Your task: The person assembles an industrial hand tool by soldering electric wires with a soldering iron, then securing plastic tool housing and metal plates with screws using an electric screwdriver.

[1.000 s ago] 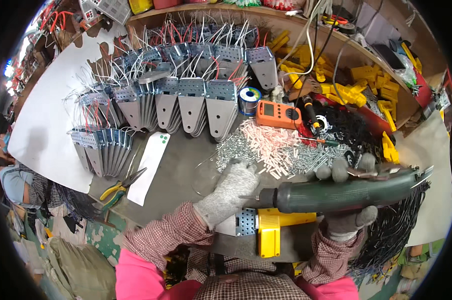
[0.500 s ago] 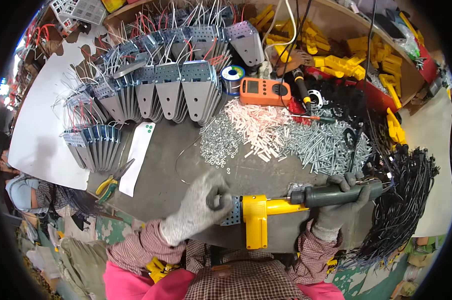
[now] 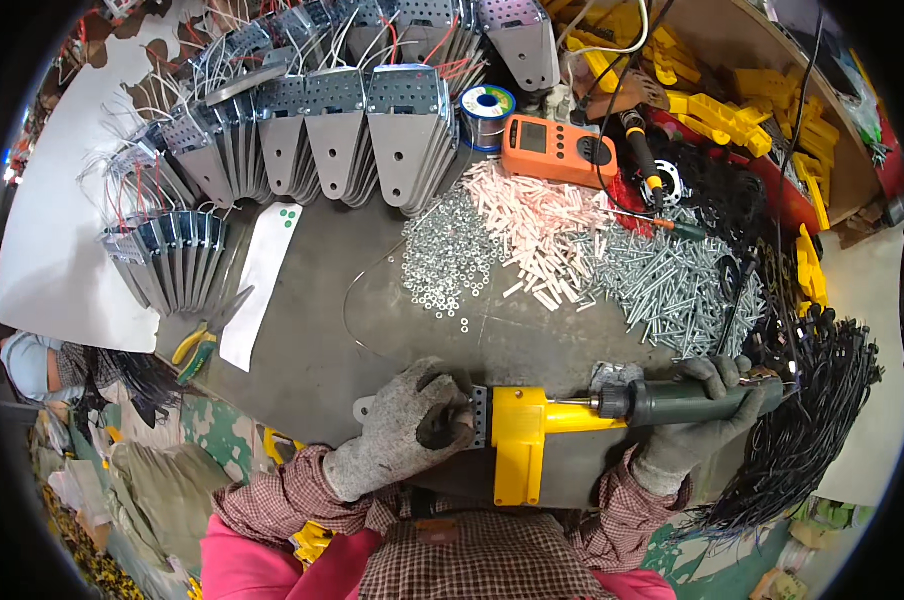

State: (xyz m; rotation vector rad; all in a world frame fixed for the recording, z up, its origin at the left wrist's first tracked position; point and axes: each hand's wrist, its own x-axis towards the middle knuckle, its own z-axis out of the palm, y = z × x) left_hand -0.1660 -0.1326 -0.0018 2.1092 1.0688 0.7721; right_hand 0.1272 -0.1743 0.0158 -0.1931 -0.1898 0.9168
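Observation:
In a grey work glove, my left hand (image 3: 417, 425) is closed around a metal plate (image 3: 480, 416) with small holes. The plate's rounded grey end (image 3: 363, 408) sticks out left of the glove. Against the plate's right end sits a yellow plastic housing (image 3: 518, 445) with a handle-like part pointing toward me. My gloved right hand (image 3: 707, 415) wraps around a dark green electric screwdriver (image 3: 677, 401), held level. Its thin bit points left along the yellow arm of the housing, and the tip meets the housing. My left fingertips are partly hidden.
Beyond my hands lie piles of nuts (image 3: 447, 255), pale pink sleeves (image 3: 542, 235) and screws (image 3: 677, 290). Stacked grey metal plates (image 3: 402, 140) with wires stand at the far left. Pliers (image 3: 207, 338) lie left, an orange multimeter (image 3: 557, 150) far, black cables (image 3: 792, 420) right.
My left hand has come down and closed over the plate, whose rounded end now shows. The screwdriver and housing sit slightly farther right in view, and the whole view has shifted a little.

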